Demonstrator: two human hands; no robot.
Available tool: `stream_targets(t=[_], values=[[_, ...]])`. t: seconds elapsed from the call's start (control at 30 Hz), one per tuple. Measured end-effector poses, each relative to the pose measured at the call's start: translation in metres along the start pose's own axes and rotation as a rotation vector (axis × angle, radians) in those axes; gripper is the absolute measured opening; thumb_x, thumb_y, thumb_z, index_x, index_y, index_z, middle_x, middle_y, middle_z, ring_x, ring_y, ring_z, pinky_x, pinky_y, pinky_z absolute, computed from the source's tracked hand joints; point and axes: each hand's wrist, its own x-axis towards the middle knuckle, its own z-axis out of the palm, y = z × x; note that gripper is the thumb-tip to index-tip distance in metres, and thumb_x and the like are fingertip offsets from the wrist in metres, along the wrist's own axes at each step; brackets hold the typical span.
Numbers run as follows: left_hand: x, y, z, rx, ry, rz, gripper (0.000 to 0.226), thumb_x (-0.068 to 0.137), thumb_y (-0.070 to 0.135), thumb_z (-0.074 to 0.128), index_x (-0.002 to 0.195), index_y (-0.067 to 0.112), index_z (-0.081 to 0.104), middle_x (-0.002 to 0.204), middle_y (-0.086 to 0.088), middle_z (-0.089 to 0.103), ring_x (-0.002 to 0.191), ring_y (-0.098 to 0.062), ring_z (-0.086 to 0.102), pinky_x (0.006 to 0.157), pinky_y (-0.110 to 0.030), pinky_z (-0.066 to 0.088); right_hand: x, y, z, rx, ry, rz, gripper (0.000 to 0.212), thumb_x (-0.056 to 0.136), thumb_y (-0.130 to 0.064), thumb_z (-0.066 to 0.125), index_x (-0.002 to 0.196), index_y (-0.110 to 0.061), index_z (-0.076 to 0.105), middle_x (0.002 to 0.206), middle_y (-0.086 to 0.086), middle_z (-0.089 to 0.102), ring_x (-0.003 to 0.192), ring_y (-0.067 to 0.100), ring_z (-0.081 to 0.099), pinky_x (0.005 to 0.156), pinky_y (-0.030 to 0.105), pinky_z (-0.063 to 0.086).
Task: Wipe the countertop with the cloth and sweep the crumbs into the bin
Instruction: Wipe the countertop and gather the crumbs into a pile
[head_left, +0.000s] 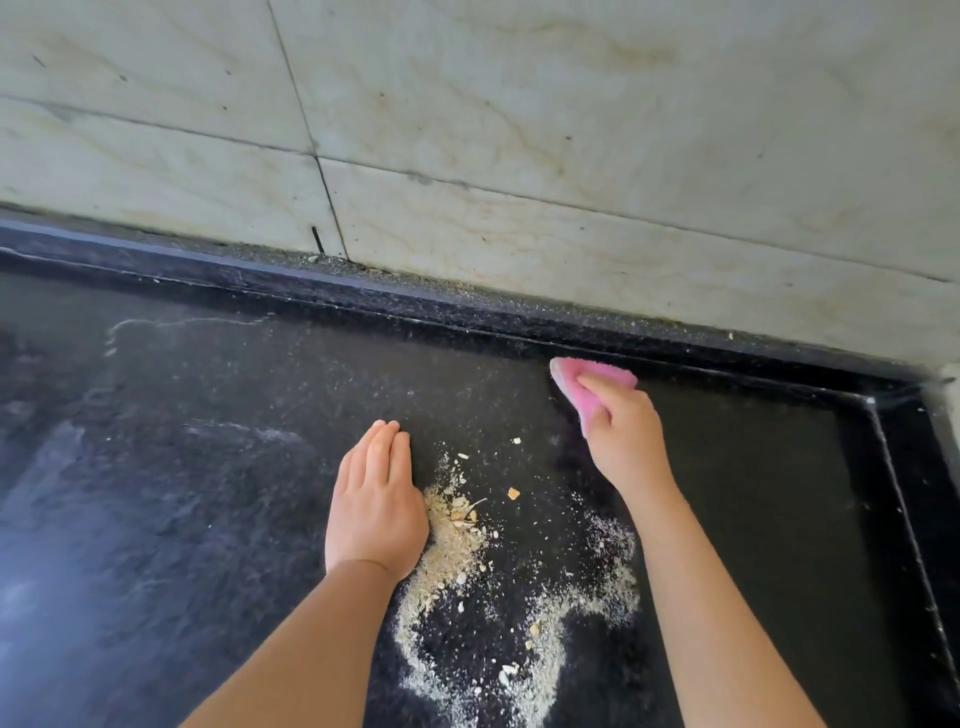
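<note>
Gripping the soft pink cloth (592, 387) bunched, right hand (626, 441) presses it to desk (182, 519), right of centre. Left hand (376, 504) flat, fingers straight, against crumbs (457, 540): light, loose, scatter easily.

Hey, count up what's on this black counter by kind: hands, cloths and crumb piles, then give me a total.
Hands: 2, left hand flat beside the crumbs, right hand gripping the cloth
Pink cloth: 1
Crumb pile: 1 main heap with loose scatter around it
Total: 4
</note>
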Motion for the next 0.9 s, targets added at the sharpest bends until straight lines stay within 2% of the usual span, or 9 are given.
stream_targets(t=[0.07,0.13,0.27,0.37,0.47,0.57,0.7,0.77,0.9], values=[[0.0,0.001,0.0,0.0,-0.004,0.004,0.051,0.072,0.015,0.028,0.102,-0.008,0.063,0.105,-0.019,0.065,0.1,-0.034,0.063,0.09,-0.04,0.047,0.015,0.002,0.024,-0.081,-0.033,-0.046,0.024,0.08,0.017,0.041,0.081,0.006,0.062,0.097,-0.008,0.054,0.099,0.025,0.047,0.082,0.024,0.042],[0.001,0.0,0.001,0.013,-0.009,0.004,0.051,0.071,0.015,0.028,0.102,-0.006,0.064,0.105,-0.018,0.066,0.1,-0.033,0.063,0.086,-0.042,0.049,0.013,-0.005,0.035,-0.127,-0.1,-0.148,0.024,0.078,0.018,0.041,0.073,0.001,0.057,0.089,-0.014,0.052,0.094,0.026,0.046,0.082,0.029,0.038],[0.0,-0.001,0.002,0.032,-0.001,-0.001,0.051,0.071,0.014,0.029,0.102,-0.007,0.064,0.106,-0.018,0.066,0.101,-0.033,0.063,0.094,-0.039,0.042,-0.028,-0.025,0.006,-0.133,-0.492,-0.28,0.028,0.091,0.003,0.035,0.1,-0.002,0.062,0.102,-0.021,0.045,0.098,-0.001,0.037,0.09,0.01,0.021],[0.002,-0.001,0.0,0.031,-0.007,-0.008,0.051,0.071,0.014,0.029,0.102,-0.006,0.064,0.105,-0.019,0.066,0.101,-0.034,0.063,0.085,-0.042,0.05,-0.041,-0.03,-0.031,0.035,-0.82,-0.151,0.047,0.092,0.001,0.034,0.118,-0.03,0.059,0.11,-0.026,0.051,0.102,-0.002,0.047,0.084,0.009,0.035],[0.002,-0.001,-0.001,0.04,-0.023,0.001,0.051,0.071,0.015,0.03,0.102,-0.006,0.064,0.106,-0.019,0.066,0.1,-0.033,0.063,0.082,-0.045,0.05,-0.022,-0.03,-0.042,0.288,-0.591,0.005,0.059,0.089,0.009,0.033,0.11,-0.04,0.057,0.112,-0.022,0.058,0.1,-0.013,0.052,0.079,-0.001,0.036],[0.002,0.0,0.0,0.064,-0.028,-0.002,0.051,0.071,0.016,0.029,0.102,-0.005,0.064,0.106,-0.017,0.066,0.101,-0.031,0.063,0.081,-0.046,0.05,0.0,-0.023,-0.016,0.109,-0.261,-0.105,0.04,0.089,0.007,0.036,0.114,-0.011,0.062,0.112,-0.009,0.056,0.1,0.0,0.049,0.086,-0.002,0.035],[0.002,-0.001,0.003,0.043,0.015,-0.008,0.051,0.072,0.015,0.029,0.103,-0.004,0.064,0.107,-0.016,0.066,0.102,-0.031,0.063,0.085,-0.044,0.048,-0.01,-0.017,0.02,-0.228,-0.25,-0.105,0.037,0.077,0.018,0.045,0.108,0.004,0.06,0.115,0.013,0.061,0.092,0.031,0.04,0.086,0.043,0.04],[0.002,-0.002,0.004,0.041,0.019,0.009,0.051,0.071,0.015,0.029,0.104,-0.004,0.064,0.107,-0.016,0.066,0.102,-0.031,0.062,0.092,-0.038,0.046,-0.024,-0.021,0.014,-0.195,-0.334,-0.182,0.039,0.081,0.017,0.044,0.111,-0.001,0.061,0.113,0.007,0.061,0.093,0.024,0.038,0.087,0.033,0.036],[0.001,-0.003,0.002,0.067,-0.006,0.044,0.051,0.069,0.015,0.029,0.102,-0.002,0.065,0.106,-0.014,0.067,0.101,-0.03,0.063,0.085,-0.043,0.049,-0.039,-0.027,-0.024,-0.082,-0.781,-0.211,0.046,0.094,-0.001,0.034,0.127,-0.029,0.051,0.114,-0.031,0.042,0.107,-0.002,0.039,0.079,-0.004,0.025]])
